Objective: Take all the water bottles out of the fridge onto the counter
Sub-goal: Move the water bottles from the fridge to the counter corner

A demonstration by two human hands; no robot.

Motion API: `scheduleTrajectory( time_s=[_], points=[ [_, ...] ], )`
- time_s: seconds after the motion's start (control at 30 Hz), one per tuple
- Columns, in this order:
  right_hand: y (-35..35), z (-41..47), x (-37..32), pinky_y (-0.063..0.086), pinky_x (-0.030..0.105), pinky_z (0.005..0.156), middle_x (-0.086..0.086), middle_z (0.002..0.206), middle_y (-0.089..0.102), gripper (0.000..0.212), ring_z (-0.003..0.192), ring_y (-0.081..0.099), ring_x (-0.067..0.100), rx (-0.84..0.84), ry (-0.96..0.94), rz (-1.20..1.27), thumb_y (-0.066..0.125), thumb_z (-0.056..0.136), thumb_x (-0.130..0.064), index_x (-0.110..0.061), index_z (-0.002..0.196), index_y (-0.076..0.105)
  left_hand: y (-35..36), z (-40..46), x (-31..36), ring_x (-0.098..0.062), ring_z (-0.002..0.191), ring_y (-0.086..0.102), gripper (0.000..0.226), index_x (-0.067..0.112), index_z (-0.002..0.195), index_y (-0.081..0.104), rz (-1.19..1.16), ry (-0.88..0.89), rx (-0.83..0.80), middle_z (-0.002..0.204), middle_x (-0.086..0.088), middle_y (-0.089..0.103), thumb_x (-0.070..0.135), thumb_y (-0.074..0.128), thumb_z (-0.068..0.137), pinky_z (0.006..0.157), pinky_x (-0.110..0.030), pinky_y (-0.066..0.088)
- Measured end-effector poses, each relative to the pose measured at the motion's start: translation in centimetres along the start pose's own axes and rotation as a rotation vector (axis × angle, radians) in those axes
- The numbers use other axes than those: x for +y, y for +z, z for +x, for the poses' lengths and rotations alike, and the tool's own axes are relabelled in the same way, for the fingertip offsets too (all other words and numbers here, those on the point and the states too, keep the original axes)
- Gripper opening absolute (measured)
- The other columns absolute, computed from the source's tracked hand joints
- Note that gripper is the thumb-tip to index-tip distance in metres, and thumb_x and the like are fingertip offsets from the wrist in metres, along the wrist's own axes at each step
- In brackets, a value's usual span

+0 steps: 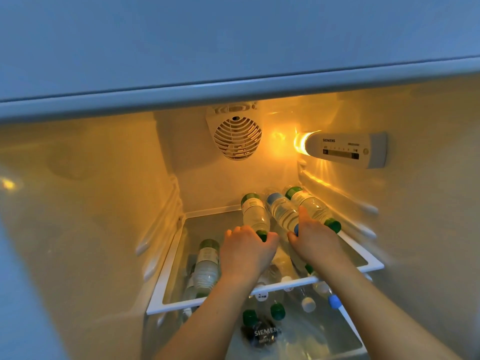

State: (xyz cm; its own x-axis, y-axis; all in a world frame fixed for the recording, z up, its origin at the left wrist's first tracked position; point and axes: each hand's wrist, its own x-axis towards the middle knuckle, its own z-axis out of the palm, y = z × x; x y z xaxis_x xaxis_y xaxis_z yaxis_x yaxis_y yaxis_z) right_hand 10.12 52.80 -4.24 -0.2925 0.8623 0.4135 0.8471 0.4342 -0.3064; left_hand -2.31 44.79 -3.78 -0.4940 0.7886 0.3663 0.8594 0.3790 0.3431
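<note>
Left hand [246, 249] curls its fingers around the green-capped neck of a clear plastic water bottle [254, 213] lying on the white-framed glass fridge shelf [259, 292]. Right hand [315, 236] grips the blue-capped clear bottle [281, 211] beside it. A third green-capped bottle [311, 206] lies just right, against the fridge wall. More bottles lie beneath the shelf.
</note>
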Motion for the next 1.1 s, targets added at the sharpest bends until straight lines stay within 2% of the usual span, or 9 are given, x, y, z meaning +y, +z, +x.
scheduleTrajectory(
  time_s=[0.1, 0.2, 0.3, 0.47, 0.6, 0.7, 0.9, 1.1],
  points=[
    [0.0, 0.0, 0.1, 0.05, 0.032, 0.065, 0.004, 0.105, 0.067, 0.068, 0.09, 0.066, 0.022, 0.009, -0.012, 0.012, 0.045, 0.096, -0.044, -0.015, 0.151, 0.015, -0.1, 0.0, -0.4, -0.022, 0.094, 0.047, 0.052, 0.009, 0.101, 0.062, -0.025, -0.074, 0.032, 0.104, -0.007, 0.061, 0.052, 0.036, 0.091, 0.07, -0.032, 0.037],
    [0.0, -0.1, 0.1, 0.05, 0.033, 0.064, 0.005, 0.102, 0.067, 0.066, 0.088, 0.066, 0.023, -0.002, -0.014, 0.009, 0.042, 0.098, -0.044, -0.013, 0.149, 0.018, 0.0, 0.1, -0.5, -0.027, 0.106, 0.051, 0.058, 0.006, 0.108, 0.063, 0.008, -0.074, 0.028, 0.112, -0.009, 0.061, 0.054, 0.033, 0.095, 0.078, -0.036, 0.041],
    [-0.2, -0.1, 0.0, 0.052, 0.033, 0.066, 0.005, 0.102, 0.067, 0.064, 0.088, 0.065, 0.023, -0.018, 0.0, 0.012, 0.042, 0.098, -0.044, -0.014, 0.149, 0.019, -0.1, 0.0, -0.6, -0.028, 0.109, 0.051, 0.059, 0.006, 0.105, 0.064, 0.018, -0.072, 0.015, 0.113, -0.01, 0.061, 0.056, 0.034, 0.095, 0.081, -0.038, 0.044],
    [-0.3, -0.3, 0.1, 0.055, 0.036, 0.07, 0.005, 0.102, 0.067, 0.069, 0.088, 0.066, 0.024, -0.025, -0.016, 0.016, 0.041, 0.098, -0.044, -0.016, 0.151, 0.007, -0.2, 0.2, -0.7, -0.027, 0.114, 0.049, 0.063, 0.007, 0.112, 0.063, 0.044, -0.096, -0.015, 0.122, -0.009, 0.058, 0.06, 0.034, 0.094, 0.086, -0.038, 0.044],
    [-0.6, -0.5, 0.0, 0.056, 0.035, 0.064, 0.005, 0.091, 0.065, 0.058, 0.077, 0.065, 0.023, -0.019, 0.0, 0.016, 0.041, 0.098, -0.043, -0.015, 0.141, 0.014, 0.0, 0.5, -0.8, -0.029, 0.116, 0.048, 0.066, 0.008, 0.116, 0.061, 0.045, -0.115, -0.028, 0.125, -0.009, 0.056, 0.062, 0.033, 0.093, 0.09, -0.04, 0.042],
    [-0.9, -0.6, 0.1, 0.055, 0.035, 0.064, 0.005, 0.09, 0.063, 0.05, 0.078, 0.064, 0.024, -0.01, -0.003, 0.057, 0.044, 0.097, -0.043, -0.014, 0.133, 0.024, 0.2, 0.8, -1.1, -0.03, 0.117, 0.047, 0.067, 0.008, 0.119, 0.06, 0.029, -0.141, -0.046, 0.125, -0.009, 0.056, 0.064, 0.034, 0.091, 0.094, -0.042, 0.041],
    [-1.1, -0.8, -0.2, 0.053, 0.033, 0.06, 0.003, 0.084, 0.059, 0.046, 0.075, 0.064, 0.024, 0.033, -0.048, 0.11, 0.043, 0.097, -0.046, -0.016, 0.127, 0.027, 0.6, 1.4, -1.4, -0.027, 0.106, 0.05, 0.064, 0.013, 0.111, 0.063, -0.032, -0.168, -0.078, 0.111, -0.004, 0.059, 0.066, 0.038, 0.085, 0.088, -0.043, 0.04],
    [-1.6, -0.9, -0.3, 0.053, 0.034, 0.058, 0.002, 0.08, 0.058, 0.039, 0.069, 0.062, 0.022, 0.043, -0.051, 0.129, 0.041, 0.099, -0.041, -0.016, 0.126, 0.029, -0.3, 1.2, -1.1, -0.02, 0.079, 0.061, 0.044, 0.021, 0.082, 0.06, -0.228, -0.206, -0.103, 0.081, 0.002, 0.064, 0.065, 0.049, 0.081, 0.073, -0.038, 0.054]
  ],
)
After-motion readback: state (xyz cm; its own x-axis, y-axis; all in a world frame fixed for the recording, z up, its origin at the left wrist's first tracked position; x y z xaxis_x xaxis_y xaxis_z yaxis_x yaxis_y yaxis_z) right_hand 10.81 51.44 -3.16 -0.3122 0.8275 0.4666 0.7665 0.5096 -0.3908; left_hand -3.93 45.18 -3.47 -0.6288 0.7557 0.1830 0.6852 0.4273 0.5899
